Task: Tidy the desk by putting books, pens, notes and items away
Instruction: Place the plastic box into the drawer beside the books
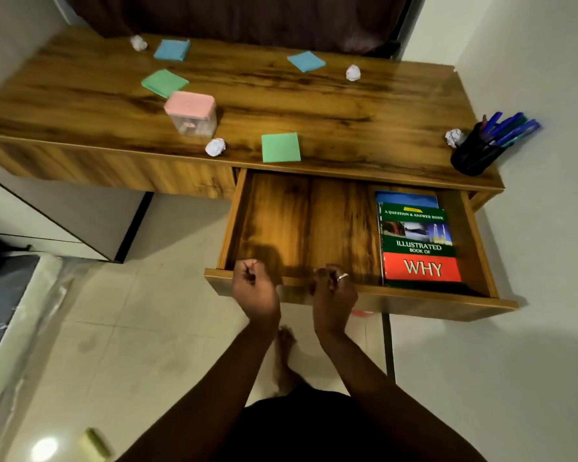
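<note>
Evidently the left hand (pixel 255 285) and right hand (pixel 333 292), slightly apart, gripped the open wooden drawer (pixel 431 303) by its front rim, probably to slide it shut over the green-and-red illustrated book (pixel 419 248).

On my remote feed the left hand (pixel 255 290) and right hand (pixel 335 295) curl at the drawer front (pixel 414 303); the fingertips tuck out of sight, so I cannot tell whether they grip it. A blue book (pixel 406 198) lies under the green book (pixel 419 241) — only its top strip shows. The pink-lidded box (pixel 191 111) is blurred; its contents are unreadable. The pens (pixel 508 128) sink into the black cup (pixel 474 160), lower halves hidden. A red thing (pixel 361 313) peeks from below the drawer front; a pale yellow object (pixel 94 443) at bottom left is too blurred to name.
</note>
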